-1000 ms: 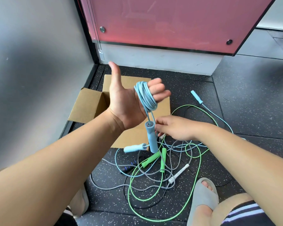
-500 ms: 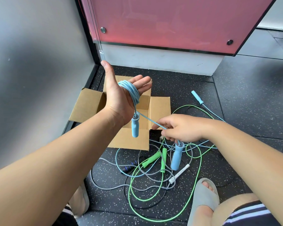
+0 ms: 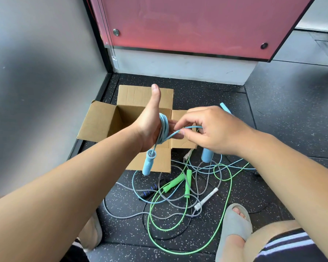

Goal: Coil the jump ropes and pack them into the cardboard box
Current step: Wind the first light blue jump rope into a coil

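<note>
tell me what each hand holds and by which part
The left hand carries the light blue jump rope coiled round it; the right hand pinches its cord.

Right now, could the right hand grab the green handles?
Probably not yet: the right hand pinches the blue rope wound round the left hand. The green handles lie uncovered below, so freed, likely yes.

Left arm stretched in from the lower left, and the left hand (image 3: 150,127) stood edge-on with the thumb pointing straight up and the fingers flat out to the right, loops of the blue rope (image 3: 164,129) wound round them. Right arm lay across from the lower right, wrist slightly bent. The right hand (image 3: 216,131) sat just beside the left fingertips, thumb and forefinger pinching one strand, the other fingers loosely curled.
</note>
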